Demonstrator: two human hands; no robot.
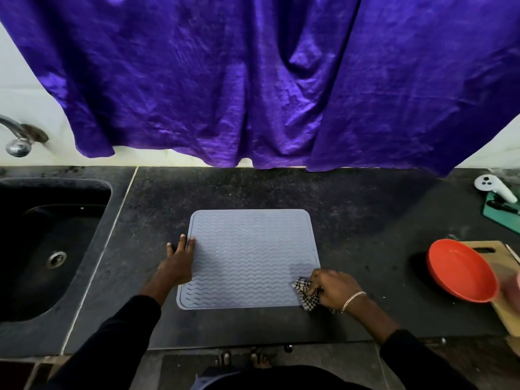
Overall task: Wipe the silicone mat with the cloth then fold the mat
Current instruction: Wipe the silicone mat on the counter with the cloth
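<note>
Silicone mat [249,257] lies flat, stretching away left of the checked cloth [305,293] bunched in right hand [334,289] at near-right corner; left hand [180,263] presses flat on left edge.

Left hand [178,263] flat, fingers straight — right hand [334,288] fingers curled, gripping cloth [301,287]; both arms extended.

Dark speckled stone countertop [365,220], with a sink [50,243] sunk into its left end. Lying on it:
- grey, wave-ribbed silicone mat [247,257], flat, centre near
- checked cloth [305,294], bunched at the mat's near right corner and overhanging onto the stone
- green board [501,215], far right, cut off by the frame
- wooden cutting board [506,313], near right
- red bowl [461,270] at the wooden board's left edge; what it rests on is unclear
</note>
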